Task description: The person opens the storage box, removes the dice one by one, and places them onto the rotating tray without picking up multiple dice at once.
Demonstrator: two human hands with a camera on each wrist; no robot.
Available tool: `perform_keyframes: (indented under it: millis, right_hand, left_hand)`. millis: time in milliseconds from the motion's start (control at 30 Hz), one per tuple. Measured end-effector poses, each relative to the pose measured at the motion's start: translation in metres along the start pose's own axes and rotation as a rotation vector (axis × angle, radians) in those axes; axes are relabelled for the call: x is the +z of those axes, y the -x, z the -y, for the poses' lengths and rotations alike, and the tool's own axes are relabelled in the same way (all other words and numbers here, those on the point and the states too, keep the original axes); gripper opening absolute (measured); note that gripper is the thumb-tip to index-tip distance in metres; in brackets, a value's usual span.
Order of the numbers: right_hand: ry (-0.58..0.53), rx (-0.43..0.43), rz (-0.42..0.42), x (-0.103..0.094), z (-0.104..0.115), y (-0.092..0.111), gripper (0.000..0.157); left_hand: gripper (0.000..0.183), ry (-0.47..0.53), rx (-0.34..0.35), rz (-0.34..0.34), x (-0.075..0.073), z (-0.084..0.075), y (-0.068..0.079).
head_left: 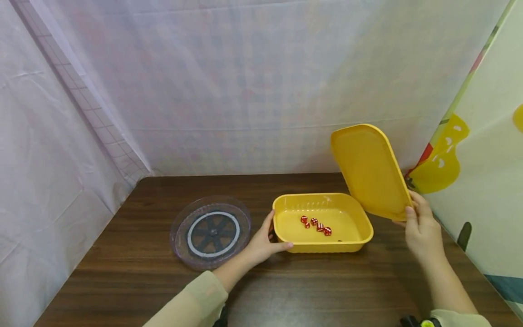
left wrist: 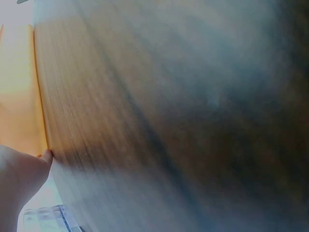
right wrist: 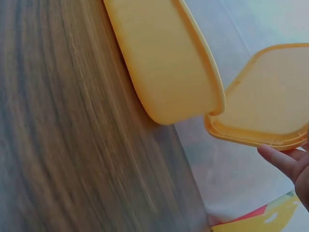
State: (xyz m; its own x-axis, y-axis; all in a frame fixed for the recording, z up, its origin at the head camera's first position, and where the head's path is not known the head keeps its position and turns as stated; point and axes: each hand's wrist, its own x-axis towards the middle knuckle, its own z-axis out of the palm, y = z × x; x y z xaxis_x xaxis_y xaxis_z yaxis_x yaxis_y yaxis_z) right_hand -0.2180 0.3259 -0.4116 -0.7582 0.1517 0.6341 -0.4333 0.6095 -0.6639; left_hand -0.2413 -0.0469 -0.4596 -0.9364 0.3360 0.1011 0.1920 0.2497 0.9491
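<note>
A yellow plastic container [head_left: 323,247] stands uncovered on the table, with several red dice [head_left: 320,226] lying loose on its floor. My left hand [head_left: 261,244] grips the container's left end, thumb along the front rim and fingers round the side. In the left wrist view that hand [left wrist: 23,174] touches the container wall [left wrist: 19,92]. My right hand [head_left: 425,231] holds the matching yellow lid [head_left: 369,170] by its lower right edge. The lid is tilted up beside the container's back right corner. Seen from the right wrist, thumb and fingers [right wrist: 280,158] pinch the lid's rim.
Left of the container sits a round, clear purplish tray [head_left: 180,254] with a grey ring and dark spokes inside. The dark wooden table [head_left: 318,290] meets white curtains [head_left: 245,91] at the back and left. A patterned cloth [head_left: 490,190] hangs at the right.
</note>
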Motion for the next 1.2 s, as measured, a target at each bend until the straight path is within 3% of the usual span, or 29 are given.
perform_keyframes:
  millis: [300, 500, 767, 867, 1000, 1100, 1200]
  right_hand:
    - [-0.102, 0.076, 0.046, -0.019, -0.013, 0.003, 0.047]
    - [-0.112, 0.158, 0.079, -0.031, -0.019, 0.005, 0.048]
    - [-0.190, 0.187, 0.117, -0.037, -0.028, 0.006, 0.047]
    - [-0.253, 0.209, 0.130, -0.039, -0.032, 0.007, 0.047]
    - [-0.240, 0.245, 0.168, -0.042, -0.037, 0.008, 0.048]
    - [-0.252, 0.266, 0.198, -0.046, -0.040, 0.008, 0.049]
    - [-0.341, 0.284, 0.218, -0.048, -0.045, 0.009, 0.050]
  left_hand:
    - [0.104, -0.001, 0.000, 0.004, 0.000, 0.001, 0.000]
    - [0.105, -0.003, 0.004, 0.006, 0.000, -0.001, 0.001]
    - [0.100, 0.037, 0.004, 0.022, -0.004, -0.027, 0.011]
    - [0.102, 0.031, 0.007, 0.022, -0.002, -0.017, 0.008]
    - [0.104, 0.006, 0.008, 0.020, 0.000, -0.002, 0.002]
    - [0.105, -0.003, 0.005, 0.023, 0.000, 0.002, 0.000]
    - [0.105, -0.001, -0.015, 0.028, 0.000, 0.001, 0.000]
